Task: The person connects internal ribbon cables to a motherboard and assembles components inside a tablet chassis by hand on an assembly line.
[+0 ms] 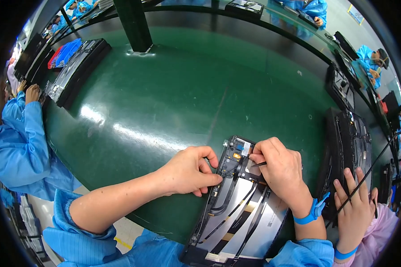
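An opened tablet (261, 211) lies at the near edge of the green table, its silver inner panel, black flat cables and small circuit parts exposed. At its upper left edge is my left hand (192, 171), fingers curled and thumb tip on the rim, holding it steady. Over the tablet's upper right part, my right hand (278, 167) pinches a thin dark pointed tool (259, 164), whose tip points left at a pale patch beside the circuit parts. Most of that tool is hidden in my fingers. A blue band (313, 211) circles my right wrist.
A stack of black trays with device parts (349, 142) stands at the right, beside a co-worker's hand (355, 213) and a black cable. Another tray (78, 71) with blue and red bins (67, 53) is far left, by a blue-sleeved person. A dark green post (136, 26) rises at the back.
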`<state>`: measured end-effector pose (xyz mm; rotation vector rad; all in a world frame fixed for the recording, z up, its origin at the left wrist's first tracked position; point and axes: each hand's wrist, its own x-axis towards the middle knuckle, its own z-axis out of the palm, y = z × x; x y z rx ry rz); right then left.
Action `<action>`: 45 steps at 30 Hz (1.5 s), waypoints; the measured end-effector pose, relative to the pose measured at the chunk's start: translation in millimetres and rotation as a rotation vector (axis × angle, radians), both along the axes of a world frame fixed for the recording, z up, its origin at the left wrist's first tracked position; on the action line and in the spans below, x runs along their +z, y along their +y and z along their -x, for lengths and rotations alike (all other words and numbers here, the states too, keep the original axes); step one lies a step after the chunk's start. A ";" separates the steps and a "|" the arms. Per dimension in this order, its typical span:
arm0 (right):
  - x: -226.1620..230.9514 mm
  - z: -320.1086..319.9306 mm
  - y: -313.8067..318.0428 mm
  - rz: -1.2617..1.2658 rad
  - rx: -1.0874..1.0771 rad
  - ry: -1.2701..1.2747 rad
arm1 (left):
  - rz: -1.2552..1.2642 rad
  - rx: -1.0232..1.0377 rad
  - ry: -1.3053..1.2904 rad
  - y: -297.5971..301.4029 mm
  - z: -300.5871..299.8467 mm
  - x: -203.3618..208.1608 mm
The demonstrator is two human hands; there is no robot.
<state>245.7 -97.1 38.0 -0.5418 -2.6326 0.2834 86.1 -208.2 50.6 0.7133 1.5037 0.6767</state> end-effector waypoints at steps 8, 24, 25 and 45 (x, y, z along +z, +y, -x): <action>3.4 -1.7 -0.6 -0.014 0.012 -0.047 | -0.006 0.036 0.051 1.1 -4.4 -0.8; 16.4 3.5 -11.2 0.226 -0.100 -0.097 | -0.074 0.033 0.106 -3.4 -7.6 -1.1; 18.4 2.3 -11.3 0.219 -0.105 -0.104 | -0.074 0.031 0.101 -3.1 -7.6 -0.3; 12.8 -5.3 -14.2 0.512 -0.218 -0.062 | -0.038 0.045 0.073 0.1 -12.2 -0.1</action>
